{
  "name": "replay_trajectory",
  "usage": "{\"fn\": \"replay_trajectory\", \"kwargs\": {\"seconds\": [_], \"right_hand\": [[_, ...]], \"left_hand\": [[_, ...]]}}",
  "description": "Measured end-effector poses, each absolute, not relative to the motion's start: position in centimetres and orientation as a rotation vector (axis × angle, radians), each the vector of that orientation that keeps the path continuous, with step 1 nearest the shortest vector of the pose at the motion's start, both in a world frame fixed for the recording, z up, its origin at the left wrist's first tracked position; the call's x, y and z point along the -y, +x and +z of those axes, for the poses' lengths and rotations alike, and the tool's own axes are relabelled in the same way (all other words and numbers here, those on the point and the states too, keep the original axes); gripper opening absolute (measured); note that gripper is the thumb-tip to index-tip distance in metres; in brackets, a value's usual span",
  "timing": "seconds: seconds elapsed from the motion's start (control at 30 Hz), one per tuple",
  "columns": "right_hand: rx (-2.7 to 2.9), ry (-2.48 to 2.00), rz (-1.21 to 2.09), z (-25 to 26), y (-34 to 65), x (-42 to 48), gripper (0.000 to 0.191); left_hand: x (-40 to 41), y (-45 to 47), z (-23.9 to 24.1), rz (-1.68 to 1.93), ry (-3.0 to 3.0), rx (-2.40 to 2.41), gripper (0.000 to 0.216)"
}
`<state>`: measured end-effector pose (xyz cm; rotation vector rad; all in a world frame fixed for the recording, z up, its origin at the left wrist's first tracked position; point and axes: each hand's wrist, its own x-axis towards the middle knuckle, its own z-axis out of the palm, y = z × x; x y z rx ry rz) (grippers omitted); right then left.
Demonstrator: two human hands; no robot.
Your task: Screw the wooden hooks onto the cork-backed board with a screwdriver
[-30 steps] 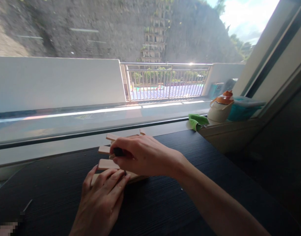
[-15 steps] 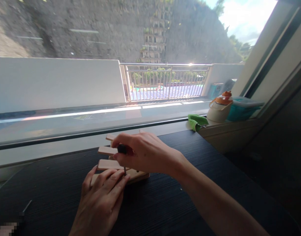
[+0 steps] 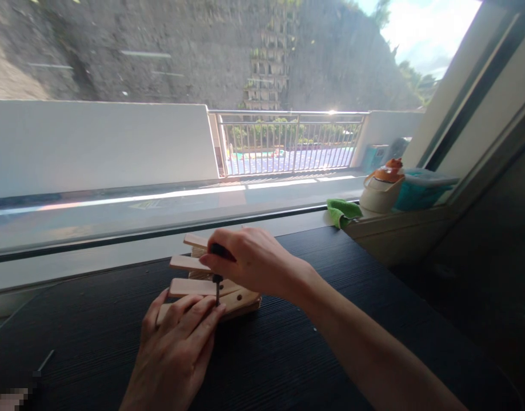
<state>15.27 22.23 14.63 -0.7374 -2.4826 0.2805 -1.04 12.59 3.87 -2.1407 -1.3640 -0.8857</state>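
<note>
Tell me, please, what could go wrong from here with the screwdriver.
The screwdriver stands right beside the fingers of the left hand, so a slip could jab them. The slatted wooden piece, on which that hand rests, might shift or twist if the right hand presses unevenly.

No text, label, brand or number can be read. Beyond the window glass, a faint, yellowish, angular marking (image 3: 147, 204) shows on the smooth, pale grey floor (image 3: 193, 197), too blurred to make out as letters or a sign; any print on the upright, boxy, teal container (image 3: 376, 157) outside is too small to read.
</note>
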Motion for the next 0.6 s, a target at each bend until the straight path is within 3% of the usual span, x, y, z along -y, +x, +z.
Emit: {"fn": "replay_trajectory", "kwargs": {"seconds": [0.3,0.6], "right_hand": [[2.556,-0.561,0.368,15.5,15.7,-21.2,0.023],[2.478,-0.732,0.281,14.6,14.9,-21.8,0.034]], "left_hand": [[-12.6,-0.7,4.2,-0.92,-2.14,1.362,0.026],[-12.7,-0.9,4.0,-0.902,-2.137,1.371,0.03]]}}
